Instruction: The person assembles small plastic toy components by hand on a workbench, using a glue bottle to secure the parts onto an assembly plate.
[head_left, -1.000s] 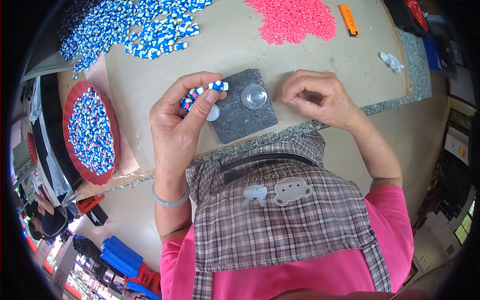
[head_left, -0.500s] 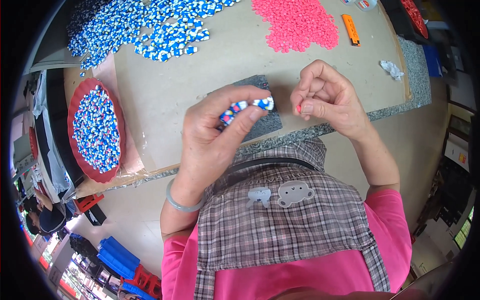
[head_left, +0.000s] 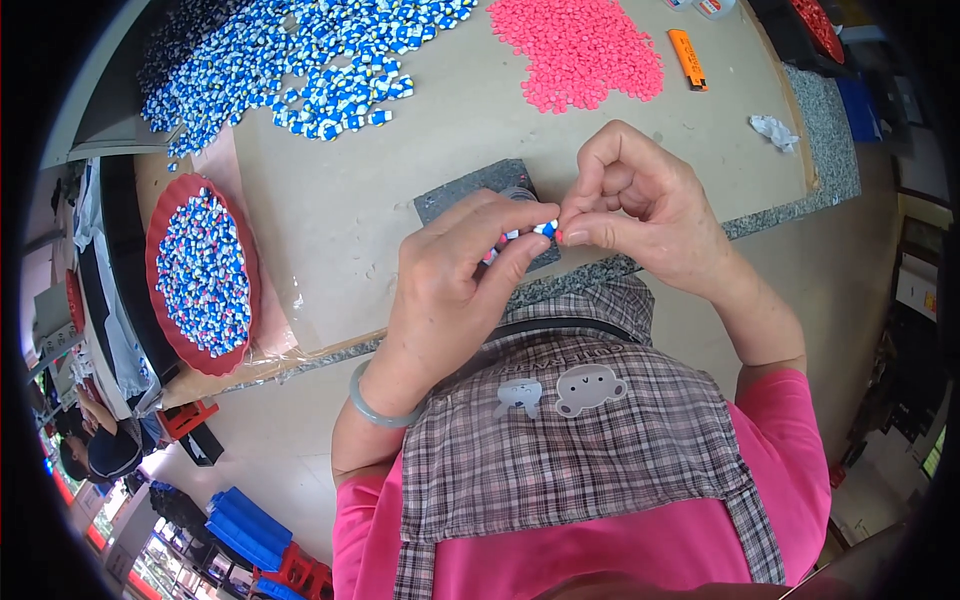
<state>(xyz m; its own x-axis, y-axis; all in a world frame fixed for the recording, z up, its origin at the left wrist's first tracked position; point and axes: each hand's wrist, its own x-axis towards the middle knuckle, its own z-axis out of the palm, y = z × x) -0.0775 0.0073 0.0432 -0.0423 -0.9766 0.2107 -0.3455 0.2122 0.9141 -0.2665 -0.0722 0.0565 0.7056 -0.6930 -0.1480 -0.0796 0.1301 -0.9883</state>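
Head-worn fisheye, steeply downward over near table (head_left: 330, 200)

Far table: heap of pink pieces (head_left: 582, 50), orange lighter (head_left: 687, 59)
Left: red tray (head_left: 160, 300) of blue-and-white pieces
Right edge: crumpled paper (head_left: 773, 130)

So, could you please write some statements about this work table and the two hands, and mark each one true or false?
1. Both hands meet over the dark grey pad. True.
2. The left hand holds small blue and white pieces in its fingers. True.
3. The red tray is filled with pink pieces. False: it holds blue and white pieces; the pink pieces lie in a loose heap on the table.
4. The orange lighter is in the right hand. False: it lies on the table beside the pink heap.
5. A pale green bangle sits on the left wrist. True.
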